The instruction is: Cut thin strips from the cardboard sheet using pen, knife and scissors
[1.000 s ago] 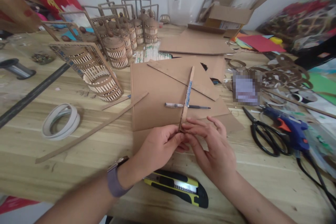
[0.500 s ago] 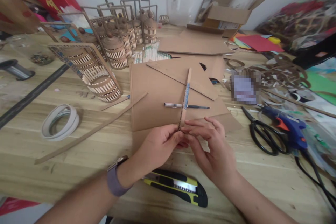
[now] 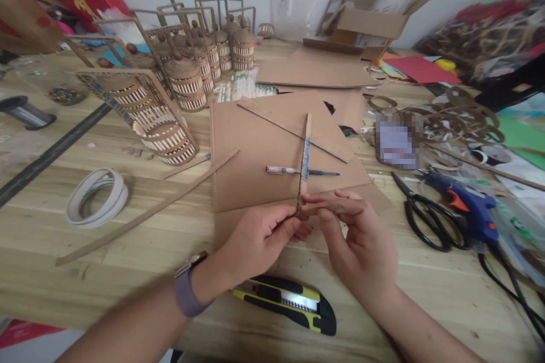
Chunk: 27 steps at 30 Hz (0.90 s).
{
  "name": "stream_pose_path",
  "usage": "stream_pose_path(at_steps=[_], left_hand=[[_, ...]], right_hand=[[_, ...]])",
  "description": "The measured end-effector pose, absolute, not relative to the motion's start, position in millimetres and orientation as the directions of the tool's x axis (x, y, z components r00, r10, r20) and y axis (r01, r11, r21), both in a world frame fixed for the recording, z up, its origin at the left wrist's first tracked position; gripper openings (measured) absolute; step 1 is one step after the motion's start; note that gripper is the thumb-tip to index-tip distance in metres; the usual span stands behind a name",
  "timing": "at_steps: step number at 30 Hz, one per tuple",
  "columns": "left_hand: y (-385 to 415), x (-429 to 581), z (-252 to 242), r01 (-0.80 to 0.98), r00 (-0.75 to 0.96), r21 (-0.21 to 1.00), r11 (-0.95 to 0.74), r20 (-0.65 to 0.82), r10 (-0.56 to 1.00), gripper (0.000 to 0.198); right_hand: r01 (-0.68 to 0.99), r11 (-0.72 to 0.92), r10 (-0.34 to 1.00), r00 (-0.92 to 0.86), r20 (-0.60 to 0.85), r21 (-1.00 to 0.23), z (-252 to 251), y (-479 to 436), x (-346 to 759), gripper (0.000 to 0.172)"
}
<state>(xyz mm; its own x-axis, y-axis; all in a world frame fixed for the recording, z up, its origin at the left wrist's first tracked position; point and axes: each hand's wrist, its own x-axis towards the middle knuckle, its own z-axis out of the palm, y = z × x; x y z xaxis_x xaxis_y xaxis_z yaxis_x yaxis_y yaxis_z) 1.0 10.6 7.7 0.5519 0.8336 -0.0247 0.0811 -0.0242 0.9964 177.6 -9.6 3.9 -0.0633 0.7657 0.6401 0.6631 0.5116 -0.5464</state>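
A narrow cardboard strip (image 3: 305,156) with a blue patterned face stands nearly upright over the brown cardboard sheets (image 3: 251,153). My left hand (image 3: 259,235) pinches its lower end between thumb and fingers. My right hand (image 3: 361,244) pinches the same lower end from the right, its index finger stretched along the base. A pen (image 3: 298,171) lies on the cardboard just behind the strip. A yellow and black utility knife (image 3: 289,303) lies on the table under my wrists.
Black scissors (image 3: 430,218) and a blue glue gun (image 3: 466,204) lie at the right. A tape roll (image 3: 97,197) and a long cardboard strip (image 3: 145,212) lie at the left. Cardboard lanterns (image 3: 187,76) stand behind; an open box (image 3: 370,17) is at the back.
The strip has tipped a little more upright. My right hand has shifted slightly right and turned, its fingers curling closer onto the strip's base. My left hand barely moved.
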Motion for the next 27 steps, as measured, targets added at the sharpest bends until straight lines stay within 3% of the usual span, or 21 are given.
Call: stream_pose_path(at_steps=[7,15,23,27], left_hand=[[12.9,0.5,5.1,0.056,0.518,0.997,0.054,-0.076,0.852,0.029],[13.6,0.5,5.6,0.175,0.457,0.984,-0.033,-0.052,0.888,0.027],[9.8,0.4,8.8,0.092,0.553,0.992,-0.081,0.017,0.833,0.027],[9.9,1.3,6.4,0.046,0.532,0.999,0.012,-0.035,0.846,0.027]], right_hand=[[0.66,0.58,0.733,-0.166,0.66,-0.478,3.0,-8.2,173.9,0.013],[0.72,0.597,0.708,-0.266,0.654,-0.354,-0.9,-6.0,173.9,0.01],[0.721,0.49,0.758,-0.073,0.648,-0.491,5.0,-9.7,178.7,0.011],[0.72,0.513,0.751,-0.113,0.651,-0.467,6.2,-10.1,177.9,0.015]])
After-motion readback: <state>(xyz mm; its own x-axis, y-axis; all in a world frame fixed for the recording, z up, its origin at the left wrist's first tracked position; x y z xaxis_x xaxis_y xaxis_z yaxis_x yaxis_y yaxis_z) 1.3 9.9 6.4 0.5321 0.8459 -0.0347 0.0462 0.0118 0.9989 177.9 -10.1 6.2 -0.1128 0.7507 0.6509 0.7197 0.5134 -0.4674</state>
